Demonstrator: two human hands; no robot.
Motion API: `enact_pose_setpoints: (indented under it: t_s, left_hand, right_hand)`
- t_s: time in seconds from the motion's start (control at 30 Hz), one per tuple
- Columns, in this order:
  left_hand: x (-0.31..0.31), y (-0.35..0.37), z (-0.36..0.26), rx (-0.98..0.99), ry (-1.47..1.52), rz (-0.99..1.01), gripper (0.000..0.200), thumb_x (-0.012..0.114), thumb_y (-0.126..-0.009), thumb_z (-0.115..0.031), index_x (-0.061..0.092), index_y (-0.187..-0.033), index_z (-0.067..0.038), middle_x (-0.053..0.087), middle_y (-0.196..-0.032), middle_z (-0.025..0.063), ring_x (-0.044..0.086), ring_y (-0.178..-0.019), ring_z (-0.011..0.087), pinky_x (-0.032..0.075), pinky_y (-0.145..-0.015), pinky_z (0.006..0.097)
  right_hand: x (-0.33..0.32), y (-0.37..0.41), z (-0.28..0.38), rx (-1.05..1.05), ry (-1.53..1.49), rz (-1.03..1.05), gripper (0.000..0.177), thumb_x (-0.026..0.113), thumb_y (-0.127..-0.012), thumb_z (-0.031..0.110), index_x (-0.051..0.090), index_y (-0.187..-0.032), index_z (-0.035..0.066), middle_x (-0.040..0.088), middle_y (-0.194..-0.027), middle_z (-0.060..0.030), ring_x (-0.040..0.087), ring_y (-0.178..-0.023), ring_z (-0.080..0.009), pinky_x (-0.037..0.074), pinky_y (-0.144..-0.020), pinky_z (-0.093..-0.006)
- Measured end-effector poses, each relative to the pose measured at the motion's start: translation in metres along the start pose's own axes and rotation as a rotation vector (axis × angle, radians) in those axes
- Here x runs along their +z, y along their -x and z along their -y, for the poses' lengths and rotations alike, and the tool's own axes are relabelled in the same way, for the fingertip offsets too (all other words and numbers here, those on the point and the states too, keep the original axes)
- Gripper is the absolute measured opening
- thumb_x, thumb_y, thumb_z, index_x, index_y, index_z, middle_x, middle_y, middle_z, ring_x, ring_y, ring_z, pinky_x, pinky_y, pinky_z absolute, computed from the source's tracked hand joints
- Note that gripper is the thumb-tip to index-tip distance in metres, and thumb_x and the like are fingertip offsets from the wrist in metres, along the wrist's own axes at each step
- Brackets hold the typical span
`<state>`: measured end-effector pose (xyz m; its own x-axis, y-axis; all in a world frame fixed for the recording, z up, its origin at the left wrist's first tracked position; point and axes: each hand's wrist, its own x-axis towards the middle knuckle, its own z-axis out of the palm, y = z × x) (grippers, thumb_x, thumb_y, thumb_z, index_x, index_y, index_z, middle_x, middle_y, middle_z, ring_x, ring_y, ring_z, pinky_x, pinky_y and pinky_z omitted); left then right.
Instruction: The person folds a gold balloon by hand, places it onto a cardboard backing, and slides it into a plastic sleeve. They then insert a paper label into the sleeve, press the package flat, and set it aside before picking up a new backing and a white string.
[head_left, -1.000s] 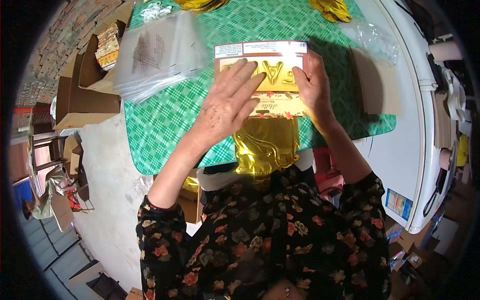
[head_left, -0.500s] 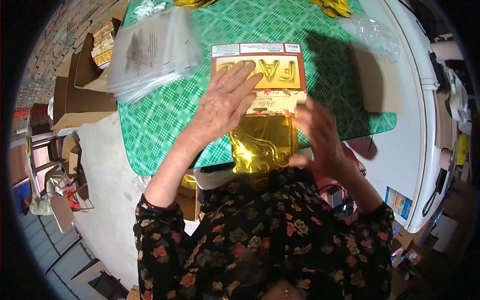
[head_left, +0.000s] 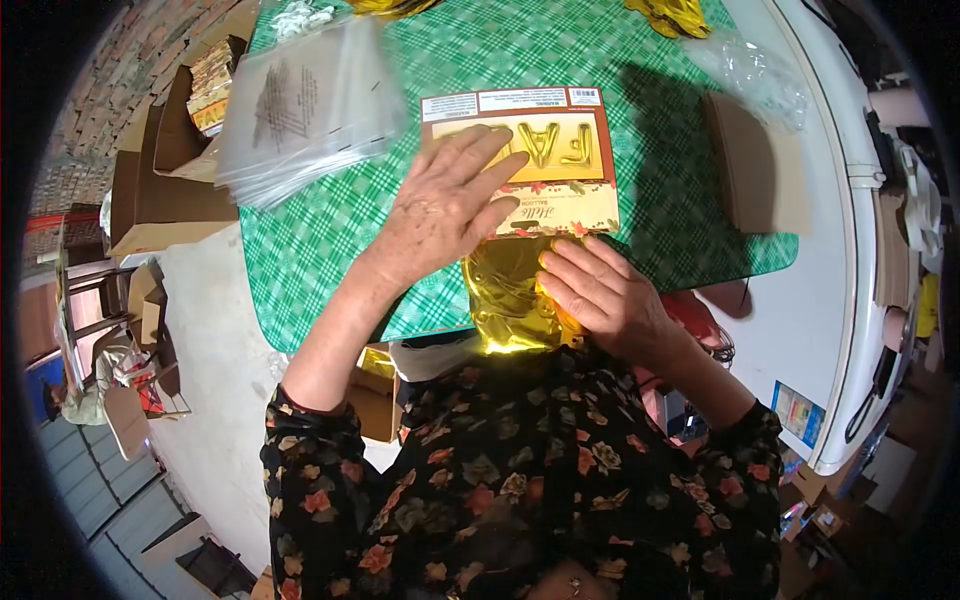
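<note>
A printed card with gold letters and a brown border lies on the green checked tablecloth. My left hand rests flat on its left half, fingers spread. A folded gold foil balloon sticks out from under the card toward me, over the table's near edge. My right hand lies on the balloon's right side, fingers flat against the foil.
A stack of clear plastic bags lies at the table's far left. A brown flat piece sits at the right. More gold foil lies at the far edge. Open cardboard boxes stand on the floor left; a white appliance is right.
My right hand left the card's right edge, swung down toward me and now presses on the gold balloon. My left hand stayed on the card.
</note>
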<state>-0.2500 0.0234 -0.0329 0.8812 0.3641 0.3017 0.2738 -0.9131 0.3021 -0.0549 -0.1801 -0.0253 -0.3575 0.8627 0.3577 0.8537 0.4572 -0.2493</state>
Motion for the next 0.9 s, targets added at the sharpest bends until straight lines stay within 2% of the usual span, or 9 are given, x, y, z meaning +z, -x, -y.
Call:
enact_pose_setpoints:
  t_s: [0.1, 0.2, 0.3, 0.33, 0.47, 0.57, 0.6, 0.7, 0.9]
  left_hand:
    - [0.001, 0.0, 0.003, 0.011, 0.027, -0.013, 0.048, 0.07, -0.098, -0.029, 0.063, -0.143, -0.014, 0.055, -0.152, 0.0112, 0.048, -0.142, 0.0327, 0.033, -0.121, 0.0542]
    - [0.0, 0.0, 0.004, 0.007, 0.067, -0.006, 0.048, 0.071, -0.096, -0.026, 0.063, -0.142, -0.015, 0.055, -0.151, 0.0114, 0.048, -0.142, 0.0328, 0.032, -0.121, 0.0561]
    - [-0.001, 0.0, 0.008, 0.002, 0.087, 0.008, 0.053, 0.076, -0.09, -0.025, 0.065, -0.141, -0.015, 0.055, -0.153, 0.0093, 0.047, -0.144, 0.0317, 0.032, -0.121, 0.053]
    - [0.0, 0.0, 0.01, 0.0, 0.089, 0.012, 0.055, 0.078, -0.088, -0.024, 0.066, -0.14, -0.015, 0.055, -0.153, 0.0083, 0.046, -0.145, 0.0312, 0.032, -0.121, 0.0513]
    - [0.001, 0.002, 0.014, -0.027, 0.185, 0.033, 0.052, 0.081, -0.078, -0.01, 0.072, -0.129, -0.013, 0.06, -0.149, 0.0079, 0.048, -0.143, 0.0311, 0.032, -0.122, 0.0506]
    - [-0.006, 0.001, 0.015, 0.002, 0.258, 0.019, 0.039, 0.073, -0.086, -0.01, 0.072, -0.124, -0.005, 0.059, -0.146, 0.0125, 0.048, -0.142, 0.0322, 0.036, -0.119, 0.0482]
    - [-0.005, 0.002, 0.019, -0.012, 0.281, 0.035, 0.039, 0.071, -0.086, -0.008, 0.071, -0.125, -0.003, 0.059, -0.146, 0.0141, 0.048, -0.142, 0.0332, 0.036, -0.119, 0.0479]
    - [-0.008, 0.005, 0.03, -0.085, 0.428, 0.104, 0.043, 0.066, -0.085, 0.0, 0.068, -0.128, 0.0, 0.058, -0.146, 0.0185, 0.047, -0.143, 0.0354, 0.034, -0.121, 0.0467]
    - [-0.034, 0.001, 0.015, -0.37, 0.93, 0.125, 0.061, 0.068, -0.092, -0.005, 0.05, -0.15, 0.0, 0.054, -0.152, 0.0208, 0.05, -0.142, 0.0327, 0.039, -0.118, 0.0422]
  right_hand:
    - [-0.007, -0.007, -0.005, 0.018, -0.081, 0.012, 0.028, 0.067, -0.093, 0.014, 0.07, -0.119, 0.003, 0.074, -0.123, -0.0127, 0.068, -0.123, -0.0295, 0.051, -0.109, -0.0442]
    - [-0.013, -0.02, -0.014, 0.19, -0.265, -0.009, 0.023, 0.068, -0.095, 0.018, 0.07, -0.113, 0.003, 0.076, -0.111, -0.0163, 0.074, -0.108, -0.0306, 0.059, -0.091, -0.0409]
    - [-0.05, -0.057, -0.024, 0.601, -0.362, 0.431, 0.022, 0.067, -0.099, 0.021, 0.068, -0.108, 0.001, 0.074, -0.101, -0.0196, 0.076, -0.092, -0.0314, 0.058, -0.073, -0.0402]
    - [-0.052, -0.066, -0.028, 0.637, -0.496, 0.295, 0.023, 0.065, -0.103, 0.023, 0.066, -0.106, 0.0, 0.07, -0.089, -0.0188, 0.072, -0.078, -0.0289, 0.053, -0.063, -0.0397]
    - [-0.025, -0.079, -0.071, 0.65, -0.864, 0.211, 0.026, 0.063, -0.105, 0.021, 0.065, -0.103, -0.004, 0.067, -0.081, -0.015, 0.065, -0.072, -0.0211, 0.05, -0.067, -0.037]
    - [-0.005, -0.086, -0.095, 0.651, -0.853, 0.313, 0.027, 0.063, -0.105, 0.022, 0.065, -0.101, -0.005, 0.068, -0.081, -0.0153, 0.064, -0.074, -0.0193, 0.051, -0.07, -0.0375]
    - [-0.002, -0.086, -0.099, 0.634, -0.887, 0.339, 0.028, 0.056, -0.109, 0.021, 0.066, -0.115, -0.004, 0.065, -0.091, 0.0029, 0.056, -0.082, -0.0061, 0.05, -0.072, -0.0286]
    - [0.027, -0.078, -0.117, 0.497, -0.807, 0.191, 0.029, 0.064, -0.104, 0.023, 0.062, -0.093, -0.004, 0.065, -0.081, -0.0161, 0.062, -0.074, -0.0198, 0.05, -0.069, -0.0392]
    - [0.041, -0.068, -0.122, 0.428, -0.779, 0.088, 0.029, 0.065, -0.103, 0.022, 0.06, -0.089, -0.003, 0.062, -0.08, -0.0184, 0.064, -0.073, -0.0281, 0.05, -0.068, -0.042]
